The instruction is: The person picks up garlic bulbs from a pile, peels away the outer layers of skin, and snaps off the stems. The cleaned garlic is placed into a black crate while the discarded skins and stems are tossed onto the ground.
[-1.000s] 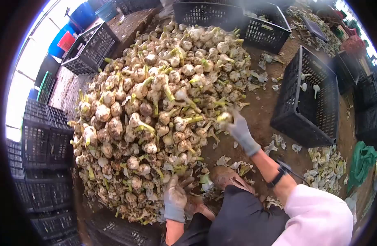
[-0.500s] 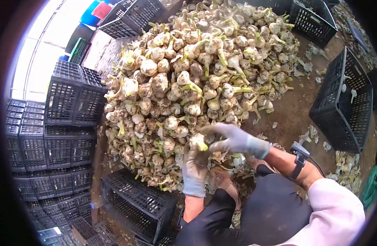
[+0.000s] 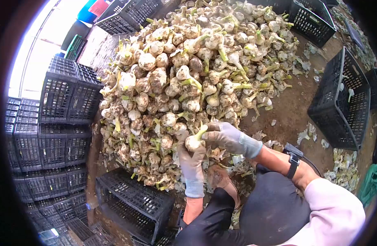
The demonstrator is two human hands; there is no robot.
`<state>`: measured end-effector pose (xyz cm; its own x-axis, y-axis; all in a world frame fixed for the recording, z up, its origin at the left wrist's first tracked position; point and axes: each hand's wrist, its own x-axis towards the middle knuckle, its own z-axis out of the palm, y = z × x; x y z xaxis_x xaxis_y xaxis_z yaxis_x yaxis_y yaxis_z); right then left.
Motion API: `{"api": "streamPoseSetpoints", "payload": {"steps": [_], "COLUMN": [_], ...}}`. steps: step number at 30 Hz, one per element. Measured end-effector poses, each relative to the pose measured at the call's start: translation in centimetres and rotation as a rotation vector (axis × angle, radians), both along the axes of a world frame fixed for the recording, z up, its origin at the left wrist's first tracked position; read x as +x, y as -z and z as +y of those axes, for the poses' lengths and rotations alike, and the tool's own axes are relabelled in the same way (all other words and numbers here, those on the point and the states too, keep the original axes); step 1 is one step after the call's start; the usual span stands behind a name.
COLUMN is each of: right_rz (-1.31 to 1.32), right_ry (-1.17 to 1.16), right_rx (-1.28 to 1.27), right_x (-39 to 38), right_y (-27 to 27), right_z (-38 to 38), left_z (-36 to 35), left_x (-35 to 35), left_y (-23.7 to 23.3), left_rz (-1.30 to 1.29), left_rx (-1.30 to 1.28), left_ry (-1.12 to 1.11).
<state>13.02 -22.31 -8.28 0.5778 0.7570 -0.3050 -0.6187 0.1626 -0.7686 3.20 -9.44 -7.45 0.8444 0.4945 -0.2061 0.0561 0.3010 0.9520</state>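
Observation:
In front of my knees, a garlic bulb point(image 3: 193, 144) with a short green stem stub pointing up sits in the gloved fingers of my left hand point(image 3: 191, 163). My right hand point(image 3: 227, 137), also gloved, reaches in from the right; its bent thumb and fingers pinch at the bulb's side by the stem. Exactly what those fingertips grip is partly hidden. Just beyond both hands rises a big heap of garlic bulbs point(image 3: 168, 90), many soil-stained, with cut stems.
A black crate point(image 3: 133, 197) lies on its side at lower left. Stacked black crates point(image 3: 53, 143) line the left. Another crate point(image 3: 340, 102) stands at right with a few peelings inside. Loose garlic skins point(image 3: 344, 170) litter the ground, near a green bag point(image 3: 371, 180).
The bulb has turned so its stem now points up rather than down toward me. My right hand's fingers, spread earlier, have closed in on it.

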Motion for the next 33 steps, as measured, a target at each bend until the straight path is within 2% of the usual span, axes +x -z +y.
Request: {"api": "streamPoseSetpoints", "payload": {"steps": [1, 3, 5, 7, 8, 10, 11, 13, 14, 15, 16, 17, 19, 21, 23, 24, 25, 27, 28, 29, 31, 33], "right_rz": [-0.002, 0.060, 0.106, 0.079, 0.084, 0.126, 0.127, -0.060, -0.306, -0.307, -0.155, -0.004, 0.057, -0.061, -0.117, -0.214, -0.313, -0.406, -0.556, -0.705, -0.650, -0.200], "right_ry": [0.008, 0.030, 0.068, 0.074, 0.076, 0.036, 0.038, -0.039, -0.091, -0.084, -0.077, -0.072, -0.026, 0.027, 0.034, 0.018, -0.002, -0.006, 0.034, 0.075, 0.021, -0.119], "right_rx": [-0.003, -0.149, -0.113, -0.112, -0.110, -0.112, -0.111, -0.152, -0.137, -0.133, -0.088, -0.042, 0.001, -0.179, -0.159, -0.185, -0.208, -0.232, -0.250, -0.268, -0.253, -0.218], "right_x": [-0.1, 0.0, -0.2, -0.2, -0.2, 0.1, 0.3, 0.7, 0.9, 0.9, 0.9, 1.0, 0.5, -0.2, -0.5, -0.8, -1.0, -1.1, -1.1, -1.1, -0.9, -0.9], "right_y": [-0.3, -1.2, -0.7, -0.5, -0.5, -0.9, -1.1, -1.3, -0.1, 0.3, -0.2, -0.8, -0.8, 1.1, 1.6, 2.6, 3.1, 2.6, 3.1, 4.0, 4.3, 3.1], "right_z": [0.2, 0.4, 0.8, 0.8, 0.7, 0.3, 0.0, -0.9, -1.4, -1.7, -1.8, -1.8, -1.8, -1.1, -0.9, -0.5, -0.1, 0.1, 0.2, 0.3, 0.1, -0.8], "left_z": [-0.3, -1.0, -0.9, -0.7, -0.8, -1.3, -1.1, -0.6, -0.5, -0.3, -0.2, -0.4, -0.9, -0.6, -0.3, -1.2, -0.6, 0.9, 0.2, 0.4, 1.1, 1.3], "left_x": [0.2, 0.5, 0.4, 0.2, 0.1, -0.1, -0.2, -0.3, -0.4, -0.5, -0.4, -0.2, -0.1, -0.2, 0.6, 0.4, 0.0, -1.0, -0.3, 0.0, 0.1, -0.1], "left_y": [-0.4, -1.5, -1.0, -0.7, -0.8, -1.2, -0.5, 1.0, 1.0, 0.9, 0.5, 0.2, -0.2, 0.3, -0.3, -0.8, 0.0, 2.2, 1.4, 1.2, 1.1, 1.8], "left_rz": [-0.002, 0.006, -0.002, 0.036, 0.039, 0.060, 0.060, 0.092, 0.091, 0.102, 0.113, 0.111, 0.055, 0.070, 0.063, 0.089, 0.088, 0.252, 0.418, 0.413, 0.414, 0.413], "left_rx": [-0.003, 0.243, 0.338, 0.719, 0.721, 0.043, 0.045, 0.039, 0.042, -0.095, -0.231, -0.227, 0.071, 0.162, 0.590, 0.278, 0.281, -0.461, -0.517, -0.515, -0.764, -0.780], "left_ry": [0.008, 0.004, 0.009, 0.024, 0.028, -0.038, -0.036, -0.081, -0.075, -0.065, -0.054, -0.049, -0.019, 0.028, 0.050, -0.065, -0.071, -0.199, -0.230, -0.231, 0.018, 0.030]}}
